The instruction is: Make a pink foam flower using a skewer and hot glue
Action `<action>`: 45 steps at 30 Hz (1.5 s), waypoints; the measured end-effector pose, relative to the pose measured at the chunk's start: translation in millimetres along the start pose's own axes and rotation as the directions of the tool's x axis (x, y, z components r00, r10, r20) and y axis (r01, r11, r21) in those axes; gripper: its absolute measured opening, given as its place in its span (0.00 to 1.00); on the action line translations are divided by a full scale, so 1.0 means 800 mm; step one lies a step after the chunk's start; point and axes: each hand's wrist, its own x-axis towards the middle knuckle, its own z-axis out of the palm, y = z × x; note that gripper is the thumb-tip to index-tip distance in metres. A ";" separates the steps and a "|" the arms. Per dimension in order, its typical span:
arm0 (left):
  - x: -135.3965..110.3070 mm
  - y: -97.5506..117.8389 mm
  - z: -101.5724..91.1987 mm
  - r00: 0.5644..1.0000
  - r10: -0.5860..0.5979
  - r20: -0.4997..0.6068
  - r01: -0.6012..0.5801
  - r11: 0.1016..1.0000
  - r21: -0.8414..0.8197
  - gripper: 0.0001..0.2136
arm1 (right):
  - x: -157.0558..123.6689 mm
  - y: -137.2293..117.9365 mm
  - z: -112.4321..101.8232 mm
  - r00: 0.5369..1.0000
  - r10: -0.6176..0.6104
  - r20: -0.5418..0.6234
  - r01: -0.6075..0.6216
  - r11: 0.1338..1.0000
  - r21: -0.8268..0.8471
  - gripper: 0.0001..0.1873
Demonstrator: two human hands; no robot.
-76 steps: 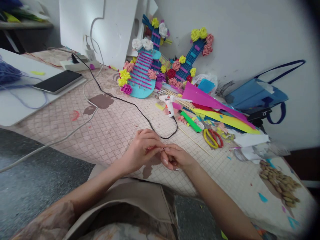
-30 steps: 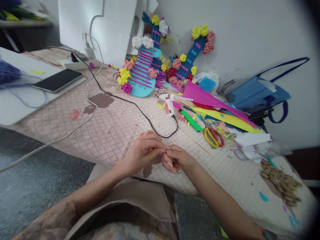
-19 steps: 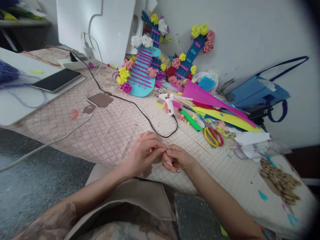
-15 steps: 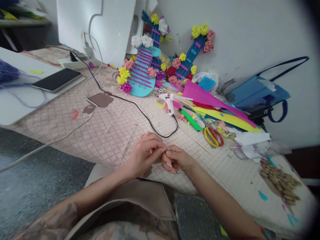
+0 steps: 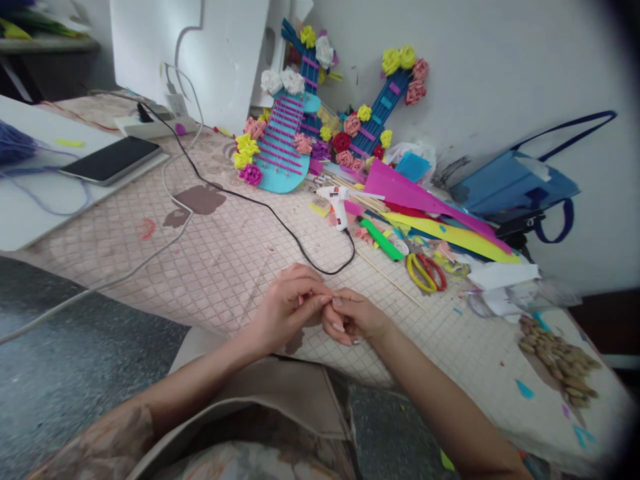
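Note:
My left hand (image 5: 295,303) and my right hand (image 5: 356,317) meet fingertip to fingertip just above the near part of the quilted tablecloth (image 5: 240,247). Both are closed in a pinch. Whatever lies between the fingers, if anything, is too small or hidden to make out. Beyond them rests a white glue gun (image 5: 337,203) with a black cord (image 5: 273,212) looping toward my hands. To the right of the gun are a green utility knife (image 5: 381,239), a thin wooden stick (image 5: 393,281) and scissors (image 5: 426,272) with yellow and red handles.
Decorated boards with paper roses (image 5: 283,147) lean at the back. Coloured paper sheets (image 5: 425,197) lie at the right, near a blue bag (image 5: 515,187). A pile of nut-like shells (image 5: 557,360) is far right. At left are a phone (image 5: 113,160) and a grey cable (image 5: 135,267).
The hands stay pinched together in nearly the same spot, with only a very slight shift of the fingers. The camera view has moved a little.

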 end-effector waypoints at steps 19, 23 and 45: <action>-0.002 -0.002 0.001 0.989 0.128 -0.075 -0.111 0.975 0.191 0.04 | 0.009 0.008 0.003 0.959 -0.154 -0.238 0.102 0.970 -0.221 0.28; 0.008 0.000 -0.015 0.991 0.113 -0.075 -0.080 0.935 0.346 0.05 | -0.002 -0.009 -0.001 0.838 -0.336 -0.430 0.108 0.875 -0.472 0.24; -0.030 -0.043 -0.071 0.985 -0.103 -0.139 0.168 0.762 0.626 0.10 | -0.080 -0.022 -0.088 0.421 -0.792 -0.442 -0.552 0.162 -0.818 0.05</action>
